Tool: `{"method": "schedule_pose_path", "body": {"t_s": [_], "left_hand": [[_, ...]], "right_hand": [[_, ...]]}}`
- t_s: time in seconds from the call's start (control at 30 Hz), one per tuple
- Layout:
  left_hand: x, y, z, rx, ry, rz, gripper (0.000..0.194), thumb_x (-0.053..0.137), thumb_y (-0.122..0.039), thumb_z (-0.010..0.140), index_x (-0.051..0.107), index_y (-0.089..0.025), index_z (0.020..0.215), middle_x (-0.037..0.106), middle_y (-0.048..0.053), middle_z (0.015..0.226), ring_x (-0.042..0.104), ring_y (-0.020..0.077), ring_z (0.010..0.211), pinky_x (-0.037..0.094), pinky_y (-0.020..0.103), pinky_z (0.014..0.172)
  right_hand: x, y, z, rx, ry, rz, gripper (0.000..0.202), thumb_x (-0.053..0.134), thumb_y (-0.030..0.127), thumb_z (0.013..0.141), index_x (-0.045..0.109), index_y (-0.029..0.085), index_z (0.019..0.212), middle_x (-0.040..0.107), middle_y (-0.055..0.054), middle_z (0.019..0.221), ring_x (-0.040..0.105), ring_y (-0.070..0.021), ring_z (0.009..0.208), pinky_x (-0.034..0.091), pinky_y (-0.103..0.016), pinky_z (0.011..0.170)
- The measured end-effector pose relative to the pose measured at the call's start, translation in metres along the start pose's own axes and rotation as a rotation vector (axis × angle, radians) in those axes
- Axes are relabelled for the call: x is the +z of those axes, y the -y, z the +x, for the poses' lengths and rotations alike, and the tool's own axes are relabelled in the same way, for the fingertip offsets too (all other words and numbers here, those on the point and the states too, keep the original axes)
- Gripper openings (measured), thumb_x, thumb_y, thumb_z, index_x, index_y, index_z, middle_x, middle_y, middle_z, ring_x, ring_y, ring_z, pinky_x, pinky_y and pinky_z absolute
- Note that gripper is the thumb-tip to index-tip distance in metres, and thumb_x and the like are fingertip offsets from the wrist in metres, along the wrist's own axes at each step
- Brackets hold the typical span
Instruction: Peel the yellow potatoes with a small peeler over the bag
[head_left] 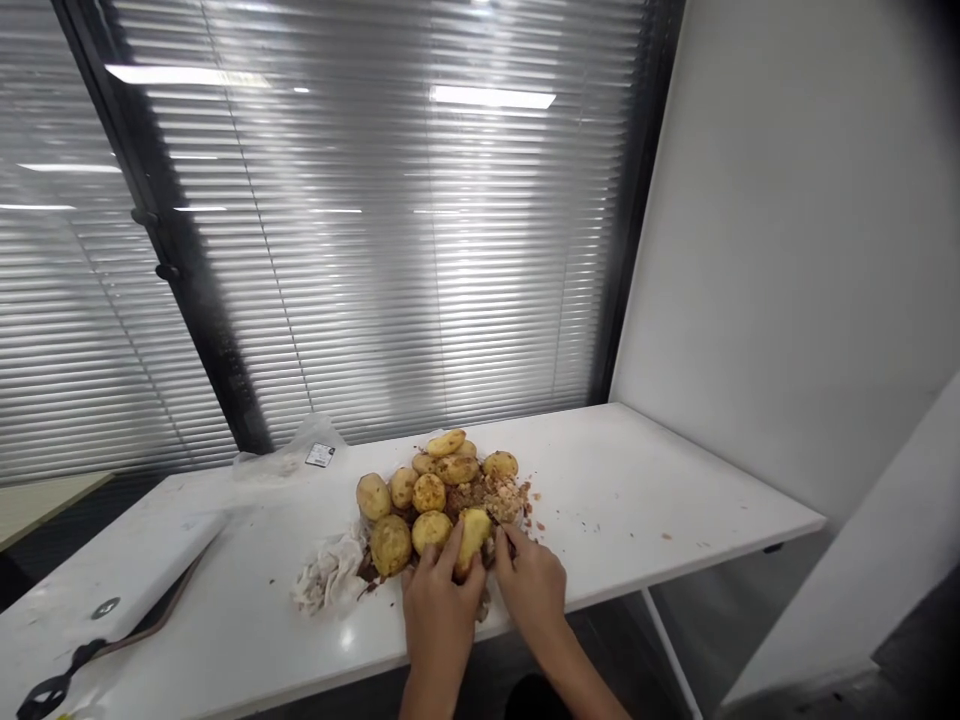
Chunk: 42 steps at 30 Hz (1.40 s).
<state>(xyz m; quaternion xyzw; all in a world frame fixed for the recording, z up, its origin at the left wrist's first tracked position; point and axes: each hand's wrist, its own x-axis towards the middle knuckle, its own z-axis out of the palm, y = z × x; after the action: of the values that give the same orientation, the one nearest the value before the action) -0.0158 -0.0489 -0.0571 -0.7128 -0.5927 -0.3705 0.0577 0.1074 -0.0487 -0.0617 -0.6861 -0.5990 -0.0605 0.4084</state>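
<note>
Left hand (444,600): curled round a yellow potato (473,538) at the table's front edge
Right hand (531,585): fingers bent beside it; grip unclear
Pile: potatoes and peelings
Surface: white table (585,480), crumpled tissue (330,575) left
Room: blinds (420,250) behind, pale wall (787,250) right

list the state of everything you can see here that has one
blinds: lowered, light showing through
bag: crumpled, lying flat
tissue: crumpled, dirty
table: littered with scraps
held potato: bare yellow flesh showing
other potatoes: piled, brown-patched
left hand: gripping potato
right hand: fingers curled beside it, grip unclear
</note>
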Motion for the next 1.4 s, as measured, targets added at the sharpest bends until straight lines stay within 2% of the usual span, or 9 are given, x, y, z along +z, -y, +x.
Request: {"method": "schedule_pose_path", "body": {"t_s": [0.13,0.27,0.43,0.57,0.73,0.87,1.03,1.2,1.4], "left_hand": [[-0.0004,-0.0005,-0.0009,0.022,0.005,0.007,0.041,0.055,-0.029,0.083,0.06,-0.025,0.124,0.07,0.006,0.092,0.064,0.0222,0.081,0.046,0.036,0.077],[-0.0001,-0.0005,-0.0013,-0.017,0.023,-0.001,0.042,0.056,-0.03,0.084,0.058,-0.028,0.126,0.069,0.005,0.091,0.064,0.0229,0.082,0.046,0.037,0.077],[0.002,0.0008,-0.0013,0.011,0.014,-0.007,0.042,0.056,-0.029,0.083,0.058,-0.026,0.125,0.069,0.006,0.091,0.064,0.023,0.084,0.046,0.037,0.077],[0.002,0.0005,-0.0015,-0.006,0.02,0.016,0.042,0.056,-0.03,0.084,0.058,-0.027,0.126,0.069,0.005,0.09,0.064,0.0234,0.082,0.046,0.038,0.077],[0.0019,-0.0001,-0.0019,0.011,0.036,0.037,0.043,0.057,-0.029,0.083,0.058,-0.028,0.126,0.069,0.005,0.091,0.064,0.0238,0.081,0.047,0.039,0.078],[0.0024,-0.0001,-0.0022,-0.003,0.018,0.05,0.043,0.058,-0.03,0.083,0.057,-0.028,0.126,0.069,0.006,0.092,0.064,0.0241,0.081,0.047,0.039,0.078],[0.0015,0.0004,-0.0021,0.004,0.063,0.034,0.043,0.058,-0.029,0.084,0.056,-0.028,0.127,0.069,0.005,0.094,0.064,0.0245,0.084,0.047,0.04,0.079],[-0.0001,-0.0013,0.0,-0.018,0.059,0.033,0.042,0.059,-0.03,0.083,0.058,-0.029,0.125,0.069,0.005,0.094,0.064,0.0242,0.083,0.047,0.039,0.079],[-0.0028,-0.0043,0.0016,-0.035,0.073,0.011,0.041,0.059,-0.03,0.083,0.06,-0.028,0.123,0.069,0.006,0.096,0.064,0.0246,0.087,0.047,0.041,0.082]], "right_hand": [[-0.0002,-0.0009,-0.0007,-0.137,0.048,0.13,0.04,0.032,0.03,0.095,0.068,0.02,0.081,0.071,-0.004,0.068,0.066,-0.0157,0.059,0.033,-0.024,0.054],[-0.0011,-0.0002,-0.0004,-0.019,0.009,0.013,0.04,0.033,0.029,0.094,0.069,0.02,0.078,0.069,-0.004,0.061,0.062,-0.0166,0.05,0.028,-0.025,0.05],[0.0001,-0.0005,-0.0013,-0.118,0.035,0.09,0.039,0.033,0.03,0.095,0.069,0.02,0.083,0.072,-0.004,0.069,0.066,-0.0161,0.058,0.032,-0.023,0.053],[0.0009,-0.001,-0.0009,-0.003,0.002,-0.019,0.038,0.035,0.029,0.093,0.069,0.021,0.079,0.069,-0.003,0.06,0.063,-0.0174,0.049,0.027,-0.026,0.049],[0.0002,-0.0007,-0.0006,-0.11,0.052,0.065,0.036,0.036,0.029,0.094,0.07,0.022,0.083,0.071,-0.003,0.067,0.065,-0.016,0.055,0.03,-0.024,0.052],[-0.0012,-0.0004,-0.0003,0.038,0.028,-0.02,0.035,0.037,0.029,0.092,0.069,0.022,0.079,0.069,-0.004,0.061,0.063,-0.0176,0.051,0.026,-0.026,0.05],[-0.0021,-0.0009,0.0004,-0.08,0.127,0.119,0.036,0.037,0.03,0.093,0.07,0.023,0.083,0.072,-0.003,0.069,0.066,-0.0167,0.061,0.031,-0.024,0.054],[-0.0038,0.0045,0.0,0.065,0.128,0.008,0.032,0.042,0.03,0.091,0.071,0.025,0.082,0.072,-0.002,0.067,0.066,-0.0176,0.059,0.027,-0.025,0.052],[-0.0056,0.0083,-0.0023,0.138,0.143,0.026,0.035,0.039,0.033,0.092,0.071,0.025,0.08,0.071,-0.003,0.067,0.066,-0.0189,0.061,0.026,-0.026,0.053]]}}
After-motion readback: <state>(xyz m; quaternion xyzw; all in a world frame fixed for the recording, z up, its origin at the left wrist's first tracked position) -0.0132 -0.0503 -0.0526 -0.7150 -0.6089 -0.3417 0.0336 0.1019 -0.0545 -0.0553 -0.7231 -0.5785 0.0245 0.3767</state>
